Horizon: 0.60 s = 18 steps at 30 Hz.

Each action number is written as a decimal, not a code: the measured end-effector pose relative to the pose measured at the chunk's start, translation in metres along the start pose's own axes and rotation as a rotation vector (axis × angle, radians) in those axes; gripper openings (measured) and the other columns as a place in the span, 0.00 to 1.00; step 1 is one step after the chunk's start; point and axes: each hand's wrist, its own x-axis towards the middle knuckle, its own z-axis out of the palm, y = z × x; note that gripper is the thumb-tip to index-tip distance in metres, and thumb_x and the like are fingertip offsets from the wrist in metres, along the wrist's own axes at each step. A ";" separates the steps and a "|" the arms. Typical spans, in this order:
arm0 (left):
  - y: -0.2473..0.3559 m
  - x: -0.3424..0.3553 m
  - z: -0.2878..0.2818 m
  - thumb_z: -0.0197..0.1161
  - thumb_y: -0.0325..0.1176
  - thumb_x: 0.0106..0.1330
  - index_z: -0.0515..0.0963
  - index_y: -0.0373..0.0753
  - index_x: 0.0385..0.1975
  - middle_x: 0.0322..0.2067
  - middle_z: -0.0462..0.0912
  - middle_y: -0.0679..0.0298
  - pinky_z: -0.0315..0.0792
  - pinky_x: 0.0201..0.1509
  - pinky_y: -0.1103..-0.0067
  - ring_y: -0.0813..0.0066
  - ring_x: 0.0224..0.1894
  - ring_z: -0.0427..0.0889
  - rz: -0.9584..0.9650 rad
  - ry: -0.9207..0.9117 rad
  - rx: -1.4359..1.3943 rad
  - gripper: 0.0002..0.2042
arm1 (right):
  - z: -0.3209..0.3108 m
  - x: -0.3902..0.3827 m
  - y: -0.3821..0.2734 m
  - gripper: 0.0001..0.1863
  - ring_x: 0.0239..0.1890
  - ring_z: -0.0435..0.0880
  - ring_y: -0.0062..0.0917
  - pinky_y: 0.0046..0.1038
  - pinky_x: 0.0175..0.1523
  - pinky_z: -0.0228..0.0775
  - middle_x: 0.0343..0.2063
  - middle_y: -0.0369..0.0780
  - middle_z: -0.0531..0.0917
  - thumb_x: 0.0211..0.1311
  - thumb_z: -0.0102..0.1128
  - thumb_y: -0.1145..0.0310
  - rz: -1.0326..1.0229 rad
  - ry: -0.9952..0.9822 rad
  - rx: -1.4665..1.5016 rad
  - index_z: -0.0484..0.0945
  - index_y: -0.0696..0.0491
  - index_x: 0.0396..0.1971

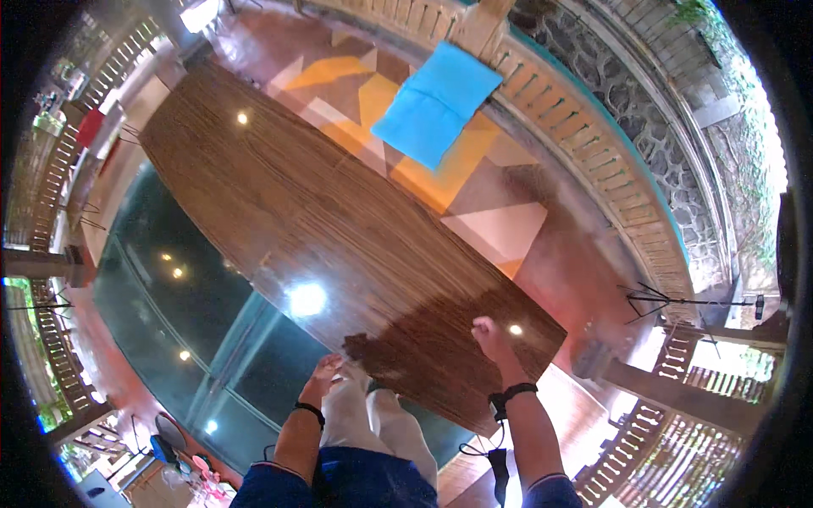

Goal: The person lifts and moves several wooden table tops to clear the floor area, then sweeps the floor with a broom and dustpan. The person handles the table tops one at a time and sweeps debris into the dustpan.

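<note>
Two hands on a long wooden board

The left hand curls its fingers over the near edge of the long, shiny brown wooden board, gripping it. The right hand lies closed on top, near the board's near end, with a black band on the wrist. A flat blue cushion lies far off on the patterned floor.

A tiled floor patterned in orange, pink and brown triangles spreads far and right, glossy with reflected ceiling lights. A wooden balustrade curves along the far right, backed by a stone wall (greenery above it). A dark glass panel lies left.
</note>
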 end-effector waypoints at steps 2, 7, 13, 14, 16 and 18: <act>-0.011 0.016 0.030 0.66 0.47 0.59 0.67 0.50 0.58 0.60 0.68 0.65 0.66 0.56 0.58 0.63 0.59 0.68 -0.137 0.034 0.017 0.28 | -0.005 0.039 0.010 0.18 0.39 0.81 0.33 0.33 0.45 0.73 0.35 0.44 0.80 0.56 0.65 0.67 0.011 0.029 -0.046 0.74 0.56 0.46; -0.017 0.049 0.087 0.69 0.48 0.57 0.65 0.51 0.59 0.62 0.62 0.61 0.68 0.48 0.58 0.61 0.59 0.65 -0.485 0.319 -0.240 0.31 | 0.002 0.146 0.012 0.26 0.50 0.74 0.41 0.40 0.57 0.65 0.46 0.47 0.76 0.53 0.66 0.66 -0.082 0.034 -0.275 0.70 0.53 0.52; -0.048 0.069 0.059 0.67 0.42 0.59 0.71 0.50 0.50 0.58 0.67 0.69 0.63 0.51 0.57 0.69 0.59 0.66 -0.316 0.402 -0.559 0.20 | 0.033 0.248 0.054 0.33 0.61 0.64 0.44 0.46 0.65 0.55 0.57 0.48 0.68 0.54 0.64 0.58 -0.092 0.000 -0.501 0.64 0.48 0.60; -0.043 0.074 0.056 0.66 0.41 0.60 0.70 0.50 0.50 0.57 0.68 0.70 0.63 0.51 0.58 0.70 0.59 0.65 -0.308 0.400 -0.533 0.19 | 0.040 0.262 0.065 0.31 0.61 0.63 0.43 0.49 0.64 0.55 0.58 0.46 0.67 0.55 0.63 0.56 -0.112 -0.017 -0.529 0.65 0.46 0.59; -0.034 0.085 0.049 0.64 0.40 0.62 0.70 0.51 0.50 0.55 0.70 0.71 0.64 0.52 0.59 0.71 0.59 0.65 -0.290 0.396 -0.478 0.18 | 0.053 0.287 0.069 0.30 0.62 0.63 0.43 0.51 0.62 0.56 0.58 0.43 0.68 0.55 0.63 0.52 -0.138 -0.039 -0.582 0.65 0.43 0.57; -0.040 0.086 0.044 0.63 0.36 0.63 0.74 0.50 0.46 0.46 0.76 0.73 0.65 0.53 0.64 0.76 0.53 0.70 -0.296 0.436 -0.541 0.12 | 0.067 0.300 0.082 0.30 0.57 0.70 0.44 0.49 0.60 0.60 0.53 0.43 0.72 0.53 0.66 0.53 -0.233 -0.025 -0.573 0.65 0.44 0.55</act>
